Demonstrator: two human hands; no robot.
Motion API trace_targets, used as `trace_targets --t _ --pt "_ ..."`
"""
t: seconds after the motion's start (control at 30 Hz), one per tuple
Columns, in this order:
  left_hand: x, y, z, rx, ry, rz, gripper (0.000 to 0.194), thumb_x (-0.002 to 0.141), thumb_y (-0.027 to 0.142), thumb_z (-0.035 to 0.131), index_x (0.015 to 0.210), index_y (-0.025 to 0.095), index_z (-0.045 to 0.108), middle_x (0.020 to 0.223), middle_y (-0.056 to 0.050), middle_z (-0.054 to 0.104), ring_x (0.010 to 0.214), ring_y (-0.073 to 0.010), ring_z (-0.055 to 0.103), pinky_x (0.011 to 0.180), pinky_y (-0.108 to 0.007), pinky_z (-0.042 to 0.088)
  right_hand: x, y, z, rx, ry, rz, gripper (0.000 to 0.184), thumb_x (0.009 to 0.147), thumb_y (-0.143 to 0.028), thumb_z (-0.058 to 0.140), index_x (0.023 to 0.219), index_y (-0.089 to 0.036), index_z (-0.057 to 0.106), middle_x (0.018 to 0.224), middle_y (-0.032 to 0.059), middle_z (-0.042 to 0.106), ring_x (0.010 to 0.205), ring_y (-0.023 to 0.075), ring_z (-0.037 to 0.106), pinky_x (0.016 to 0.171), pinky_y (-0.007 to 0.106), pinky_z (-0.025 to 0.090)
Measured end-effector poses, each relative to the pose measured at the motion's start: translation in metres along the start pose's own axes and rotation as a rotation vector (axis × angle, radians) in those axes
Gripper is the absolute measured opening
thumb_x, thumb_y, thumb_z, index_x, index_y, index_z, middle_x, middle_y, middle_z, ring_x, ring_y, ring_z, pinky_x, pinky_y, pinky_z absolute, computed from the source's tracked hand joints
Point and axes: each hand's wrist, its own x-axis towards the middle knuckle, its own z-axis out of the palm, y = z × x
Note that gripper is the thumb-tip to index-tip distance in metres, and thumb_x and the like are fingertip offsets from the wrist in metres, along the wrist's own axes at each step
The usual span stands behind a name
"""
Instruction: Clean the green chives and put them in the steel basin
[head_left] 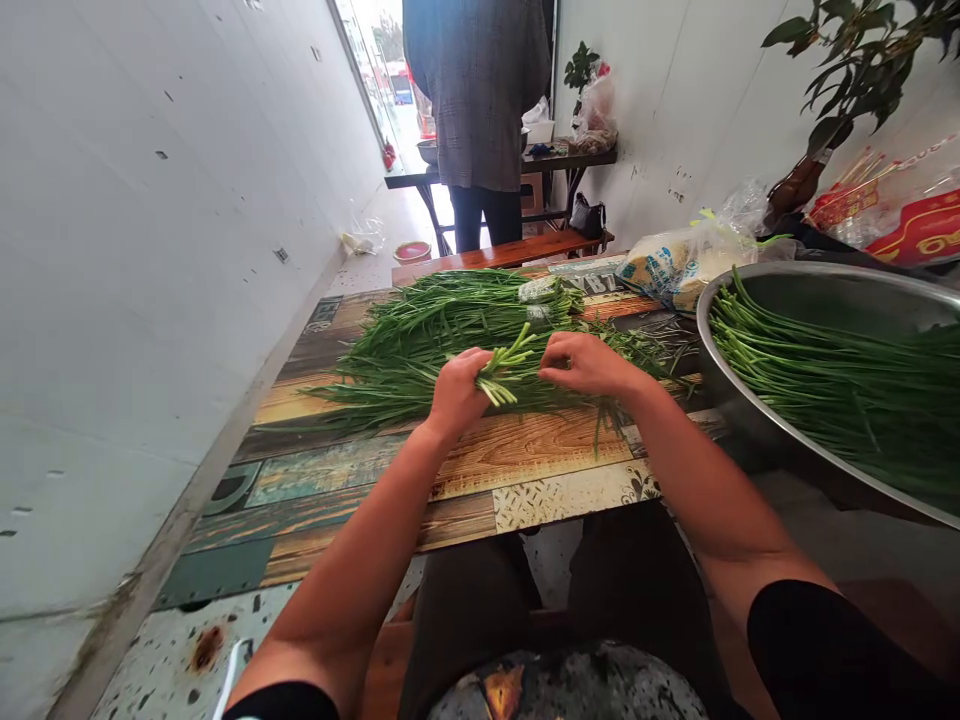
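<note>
1. Here at the table [540,440], the left hand [459,390] is gripping a bunch of green stalks [504,374], its fingers wrapping closely around them.
2. That bunch is sitting just above the tabletop, near the middle of the view, and its pale stalk ends are fanning out past the fist towards the other hand.
3. Now the right hand [583,362] is hovering just beside those ends, its fingers curling in towards the thumb; whether they are pinching anything, I cannot tell.
4. Behind and to the left of the hands, a pile of long greens [435,315] is spreading across the boards, leaves pointing left.
5. At that pile's right end, a pale wrapping [537,290] is encircling some stems.
6. Loose trimmings [652,348] are lying scattered beyond the right forearm.
7. Over on the right, a big metal bowl [840,292] is holding plenty more long greens, their stalk ends leaning against its left side.
8. Behind the bowl, a plastic-wrapped package [660,268] is resting on the table.
9. And at the back, another person [480,110] in a grey top is standing by a dark table [592,158], beyond a reddish bench [510,254].
</note>
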Motion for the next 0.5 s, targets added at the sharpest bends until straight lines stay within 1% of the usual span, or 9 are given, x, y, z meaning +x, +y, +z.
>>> trace_targets --t 0.03,0.1,0.17,0.23,0.37,0.5 --pt "-0.001 0.002 0.001 0.006 -0.013 0.018 0.013 0.081 0.018 0.059 0.082 0.018 0.072 0.089 -0.007 0.072 0.085 -0.0193 0.062 0.081 -0.029 0.047 0.0 -0.002 0.001 0.04 0.036 -0.016 0.015 0.079 -0.026 0.064 0.072 -0.017 0.073 0.074 0.0028 0.065 0.066 0.0124 0.052 0.064 0.025 0.034" --pt "-0.002 0.005 0.005 0.009 -0.06 0.043 0.018 0.079 0.015 0.058 0.087 0.019 0.073 0.093 -0.007 0.073 0.088 -0.0197 0.063 0.084 -0.029 0.047 0.001 -0.004 0.004 0.09 0.059 -0.006 0.017 0.081 -0.026 0.061 0.072 -0.017 0.072 0.068 0.0009 0.063 0.063 0.0116 0.051 0.063 0.024 0.033" --pt "-0.004 0.007 0.008 0.019 -0.123 0.038 0.022 0.078 0.012 0.058 0.09 0.019 0.075 0.088 -0.007 0.073 0.081 -0.0193 0.063 0.079 -0.029 0.046 0.002 -0.005 0.007 0.093 0.051 0.024 0.016 0.08 -0.025 0.061 0.071 -0.016 0.071 0.062 -0.0004 0.061 0.061 0.0112 0.05 0.061 0.024 0.031" --pt "-0.004 0.008 0.011 0.039 -0.158 0.017 0.022 0.078 0.011 0.058 0.089 0.018 0.075 0.08 -0.006 0.071 0.073 -0.0182 0.06 0.07 -0.027 0.044 0.003 -0.005 0.008 0.083 0.015 0.032 0.013 0.078 -0.023 0.062 0.071 -0.016 0.071 0.063 0.0 0.062 0.061 0.0114 0.051 0.062 0.024 0.03" --pt "-0.004 0.007 0.01 0.045 -0.153 0.006 0.017 0.075 0.009 0.058 0.078 0.017 0.073 0.075 -0.005 0.069 0.07 -0.0167 0.058 0.067 -0.026 0.041 0.002 0.001 0.001 0.035 -0.046 0.029 0.01 0.077 -0.022 0.064 0.073 -0.016 0.07 0.069 0.0017 0.066 0.063 0.012 0.052 0.062 0.024 0.031" --pt "-0.003 0.005 0.008 0.05 -0.102 -0.026 0.013 0.075 0.011 0.06 0.07 0.017 0.07 0.073 -0.004 0.069 0.069 -0.0157 0.058 0.065 -0.025 0.041 -0.001 0.014 -0.011 -0.136 -0.038 0.135 0.008 0.073 -0.015 0.063 0.071 -0.016 0.071 0.067 0.0031 0.066 0.061 0.013 0.051 0.061 0.026 0.03"
